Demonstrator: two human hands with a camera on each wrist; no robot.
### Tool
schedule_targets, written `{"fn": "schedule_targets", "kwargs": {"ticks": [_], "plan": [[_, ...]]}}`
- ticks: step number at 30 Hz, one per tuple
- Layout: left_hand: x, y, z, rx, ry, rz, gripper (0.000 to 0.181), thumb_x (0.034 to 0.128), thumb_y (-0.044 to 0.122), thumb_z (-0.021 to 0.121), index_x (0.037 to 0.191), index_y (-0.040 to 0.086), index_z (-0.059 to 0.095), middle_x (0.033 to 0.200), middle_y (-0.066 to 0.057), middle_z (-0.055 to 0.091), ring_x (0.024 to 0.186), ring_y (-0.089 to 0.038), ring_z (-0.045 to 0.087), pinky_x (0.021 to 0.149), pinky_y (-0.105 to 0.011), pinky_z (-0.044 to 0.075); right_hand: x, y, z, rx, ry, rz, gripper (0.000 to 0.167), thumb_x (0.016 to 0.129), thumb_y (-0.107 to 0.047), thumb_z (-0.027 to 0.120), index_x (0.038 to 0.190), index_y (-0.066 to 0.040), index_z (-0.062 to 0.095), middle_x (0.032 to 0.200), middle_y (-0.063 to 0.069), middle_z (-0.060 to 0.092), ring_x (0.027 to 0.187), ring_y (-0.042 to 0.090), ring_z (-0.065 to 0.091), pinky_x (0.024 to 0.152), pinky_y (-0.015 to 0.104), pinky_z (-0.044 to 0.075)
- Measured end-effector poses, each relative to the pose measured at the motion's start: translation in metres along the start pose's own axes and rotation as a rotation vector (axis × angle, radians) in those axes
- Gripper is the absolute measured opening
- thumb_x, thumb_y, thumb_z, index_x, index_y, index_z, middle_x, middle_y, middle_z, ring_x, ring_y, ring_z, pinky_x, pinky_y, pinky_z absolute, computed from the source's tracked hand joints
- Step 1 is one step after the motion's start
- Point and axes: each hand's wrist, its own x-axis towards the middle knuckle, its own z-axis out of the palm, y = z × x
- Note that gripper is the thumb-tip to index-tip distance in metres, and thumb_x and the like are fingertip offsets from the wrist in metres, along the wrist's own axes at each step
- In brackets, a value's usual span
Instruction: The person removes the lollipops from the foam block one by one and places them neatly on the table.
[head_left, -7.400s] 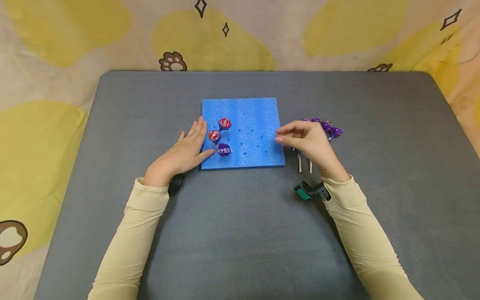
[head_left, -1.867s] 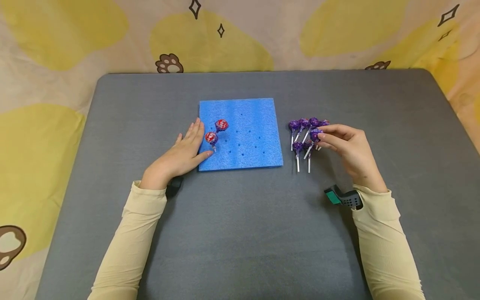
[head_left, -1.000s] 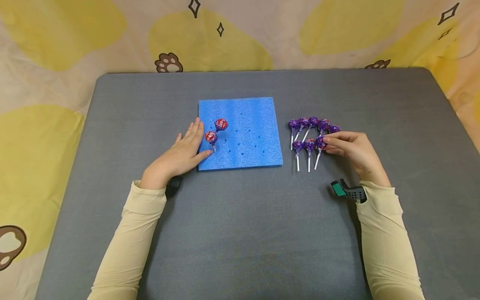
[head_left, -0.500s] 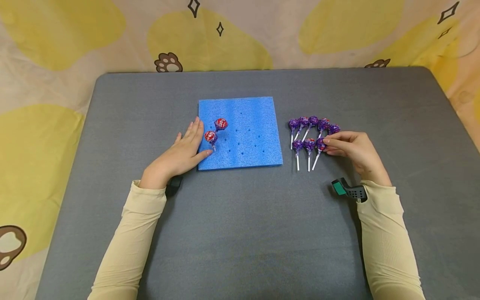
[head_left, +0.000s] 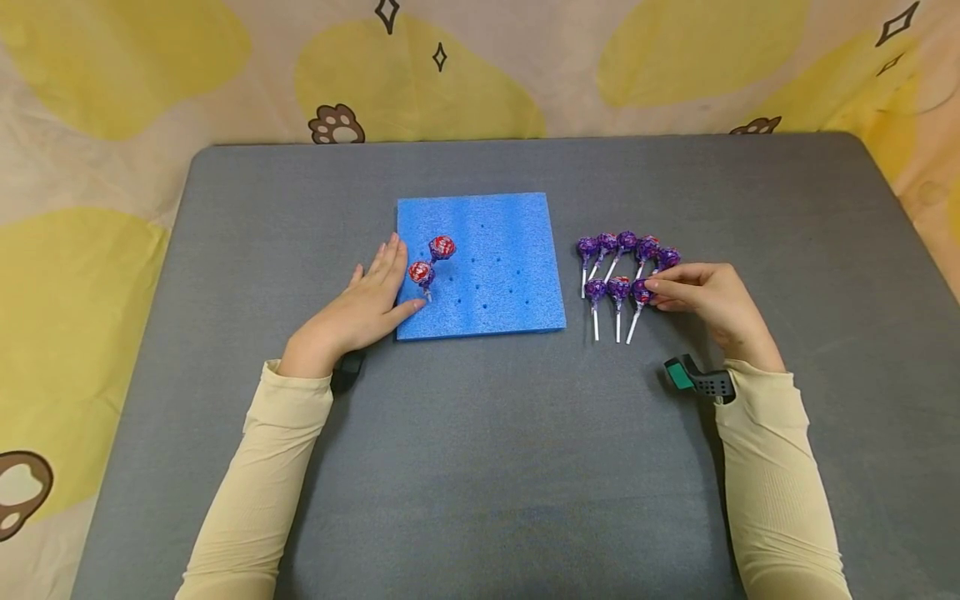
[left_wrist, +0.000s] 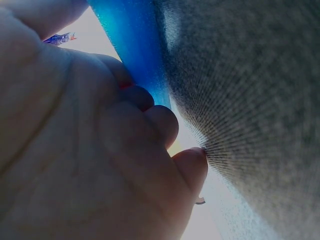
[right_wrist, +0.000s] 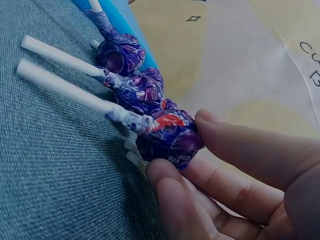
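Flat on the left edge of a blue foam board (head_left: 495,242) rests my left hand (head_left: 352,308), its fingers straight and its thumb near the front left part. Two red-and-purple lollipops, one farther back (head_left: 442,247) and one nearer (head_left: 421,272), stand in the board, which has several small holes. To the right, my right hand (head_left: 712,304) pinches the wrapped head of a purple lollipop (right_wrist: 172,137) between thumb and fingers. Its white stick (right_wrist: 62,86) points toward the person, beside two lollipops (head_left: 618,288) in the front row.
Behind that row lie several more purple lollipops (head_left: 626,242), sticks toward the person; the rightmost (head_left: 667,258) is partly hidden by the right hand. Everything lies on a grey table (head_left: 480,467). A patterned yellow and cream cloth (head_left: 450,83) hangs behind it.
A third, purple lollipop has left the board's front left. My right hand has moved rightward from the board and brought a lollipop down to the front row's right end. The left hand has stayed.
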Motion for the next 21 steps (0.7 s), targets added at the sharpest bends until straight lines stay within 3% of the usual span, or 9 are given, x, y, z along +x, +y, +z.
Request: {"fn": "schedule_targets", "kwargs": {"ticks": [9,21], "plan": [[-0.0005,0.0013,-0.0004,0.001,0.001,0.000,0.079,0.1000,0.039,0.041,0.148,-0.002,-0.006,0.155,-0.014,-0.016,0.142,-0.028,-0.012,0.111,-0.055,-0.003,-0.0004,0.0003,0.0006,0.033,-0.009,0.012,0.012,0.084,0.000,0.068,0.081,-0.010,0.075,0.079,-0.002,0.071,0.065,0.010,0.067,0.063,0.022,0.054],[-0.0004,0.0011,-0.0003,0.008,0.005,0.008,0.079,0.1000,0.038,0.041,0.148,-0.002,-0.006,0.155,-0.015,-0.016,0.142,-0.029,-0.011,0.110,-0.055,-0.002,0.0001,0.0007,0.0000,-0.049,-0.007,0.020,0.010,0.085,-0.001,0.067,0.084,-0.008,0.074,0.081,-0.003,0.070,0.067,0.009,0.066,0.064,0.022,0.054]]}}
